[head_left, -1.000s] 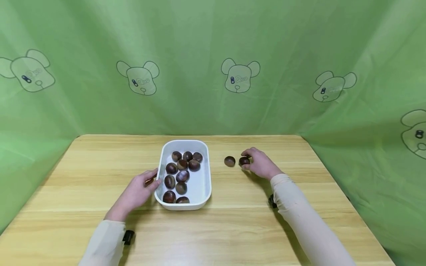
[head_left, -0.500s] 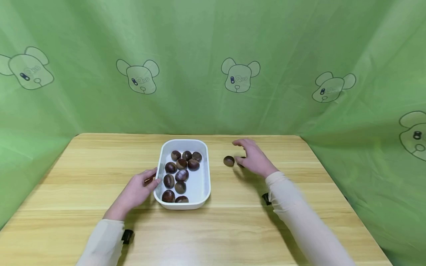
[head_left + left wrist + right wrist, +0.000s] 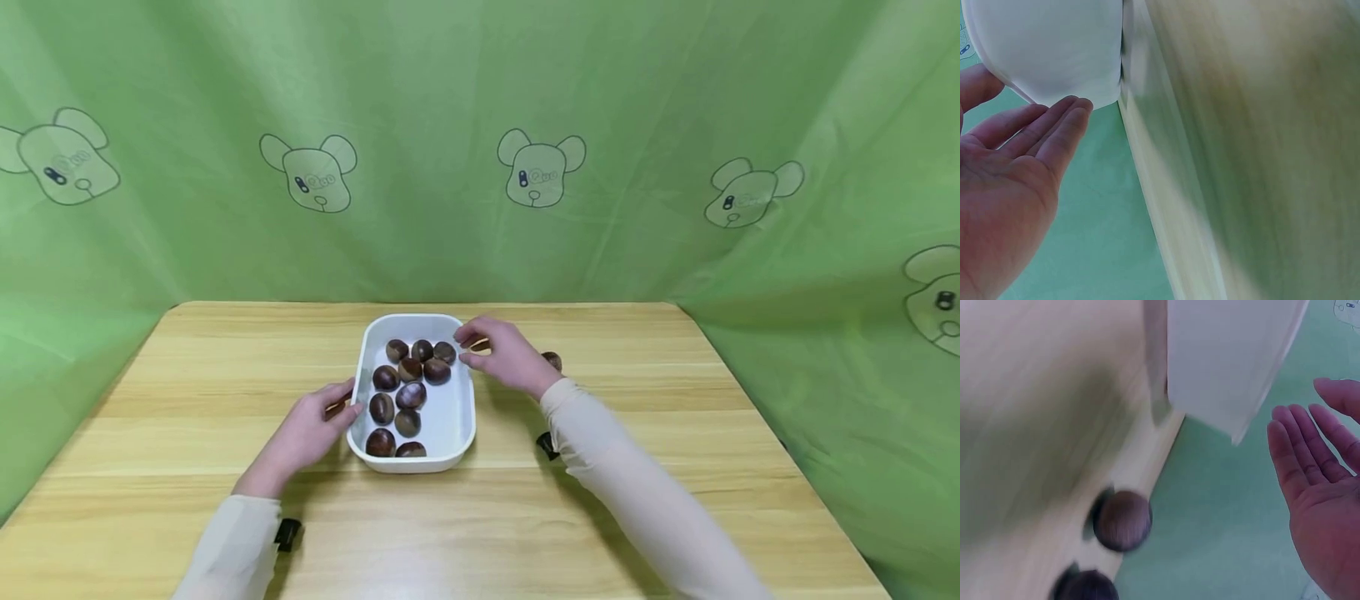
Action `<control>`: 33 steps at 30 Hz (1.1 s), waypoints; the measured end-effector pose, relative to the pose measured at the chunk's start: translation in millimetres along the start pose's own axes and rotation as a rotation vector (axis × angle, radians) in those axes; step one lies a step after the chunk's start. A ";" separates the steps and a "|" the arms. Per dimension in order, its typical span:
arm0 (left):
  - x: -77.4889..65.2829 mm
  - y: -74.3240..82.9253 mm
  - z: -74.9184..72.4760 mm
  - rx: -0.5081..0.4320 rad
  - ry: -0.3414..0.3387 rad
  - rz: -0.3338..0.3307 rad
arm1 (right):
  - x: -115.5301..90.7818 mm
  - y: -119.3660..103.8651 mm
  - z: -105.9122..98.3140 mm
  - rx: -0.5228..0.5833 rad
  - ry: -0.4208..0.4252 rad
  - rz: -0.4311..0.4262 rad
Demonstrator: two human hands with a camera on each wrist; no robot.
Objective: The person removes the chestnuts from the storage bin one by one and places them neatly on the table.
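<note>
A green curtain (image 3: 427, 250) is hanging behind the counter (image 3: 480, 533) and along both its sides, close against the back edge. The counter's left and right edges are spreading apart toward the viewer, its near edge falling outside the head view. The tray (image 3: 447, 408) is sitting toward the back, with broad stretches of wood running to its left, right and near sides and a narrow strip behind. The left hand (image 3: 311, 429) is touching the tray's left edge, its fingers lying nearly straight against the outer wall. The right hand (image 3: 506, 357) is hovering just beside the right rim, released, thumb and fingers standing apart. Eleven chestnuts (image 3: 411, 395) are lying in the tray, its white floor showing along the right. Two loose chestnuts (image 3: 1124, 520) are resting on the counter right of the tray, one hidden in the head view.
</note>
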State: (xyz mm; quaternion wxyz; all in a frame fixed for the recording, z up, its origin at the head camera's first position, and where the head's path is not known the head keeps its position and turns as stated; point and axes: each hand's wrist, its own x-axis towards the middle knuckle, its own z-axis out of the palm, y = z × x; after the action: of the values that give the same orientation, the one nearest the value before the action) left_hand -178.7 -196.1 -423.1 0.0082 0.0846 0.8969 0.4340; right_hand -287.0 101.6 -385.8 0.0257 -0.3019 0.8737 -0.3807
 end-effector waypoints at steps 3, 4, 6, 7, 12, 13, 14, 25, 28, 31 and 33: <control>0.1 -0.8 0.4 -0.002 0.000 0.003 | 7.6 -3.3 10.4 0.006 -0.045 0.003; 0.0 -1.4 0.4 -0.003 0.001 -0.001 | 10.2 -4.4 13.9 -0.001 -0.058 0.002; -0.8 -2.2 0.2 -0.005 0.003 -0.010 | 14.9 -6.6 20.4 -0.032 -0.080 -0.008; -1.1 -2.6 0.0 -0.003 0.001 -0.010 | 16.9 -7.7 23.4 -0.059 -0.090 -0.016; -2.1 -3.3 -0.9 0.001 0.003 -0.009 | 23.9 -12.1 34.6 -0.252 -0.127 -0.043; -1.9 -3.3 -0.7 0.000 0.003 -0.007 | 24.7 -12.4 36.3 -0.286 -0.133 -0.047; -1.7 -3.3 -0.5 -0.001 0.004 -0.004 | 25.4 -12.6 37.8 -0.313 -0.135 -0.051; 0.5 -1.0 2.5 -0.010 0.001 0.002 | 29.8 -9.3 46.3 -0.521 -0.203 -0.093; 0.4 -0.7 2.2 -0.007 -0.001 -0.005 | 31.3 -9.6 47.1 -0.589 -0.220 -0.099; 0.2 -0.5 1.8 -0.002 -0.004 -0.009 | 33.0 -9.8 48.6 -0.630 -0.231 -0.095; 0.1 -0.1 1.7 -0.004 -0.003 -0.012 | 34.2 -9.6 49.8 -0.641 -0.234 -0.090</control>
State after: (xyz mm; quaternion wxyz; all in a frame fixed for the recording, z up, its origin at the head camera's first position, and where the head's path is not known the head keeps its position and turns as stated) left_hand -178.6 -194.8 -424.2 0.0121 0.0799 0.8965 0.4357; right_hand -296.4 45.4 -408.2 0.0126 -0.3744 0.9258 -0.0503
